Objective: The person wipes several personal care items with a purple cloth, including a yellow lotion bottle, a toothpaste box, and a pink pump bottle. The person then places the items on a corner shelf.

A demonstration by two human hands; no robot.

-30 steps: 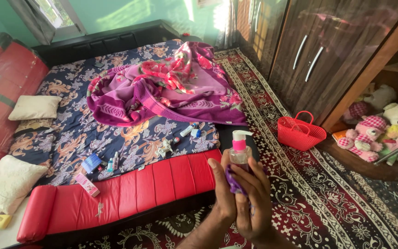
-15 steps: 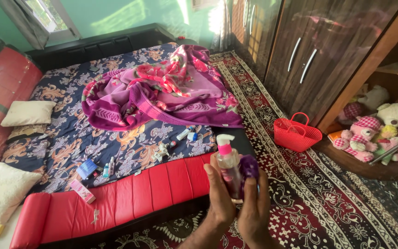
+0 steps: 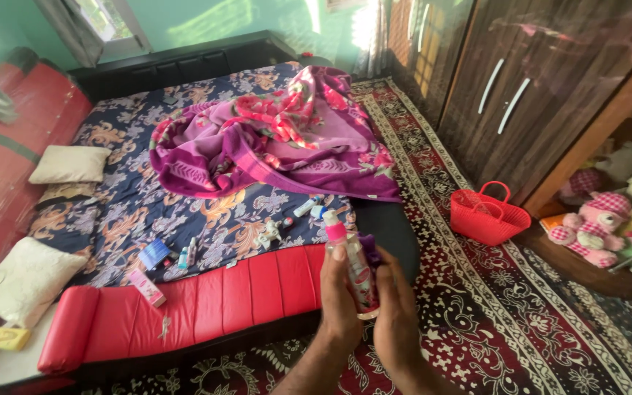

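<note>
A clear plastic pump bottle with pink collar (image 3: pixel 355 265) is gripped upright by the left hand (image 3: pixel 339 303); a purple cloth (image 3: pixel 371 252) is pressed against it by the right hand (image 3: pixel 396 311).

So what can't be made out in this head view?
- Clear pump bottle with pink collar: lower part hidden by left hand and right hand.
- Purple cloth: mostly behind the bottle.
- Small toiletries on the floral bedsheet: too small to identify.
- Stuffed toys: cut off by the right edge.
</note>
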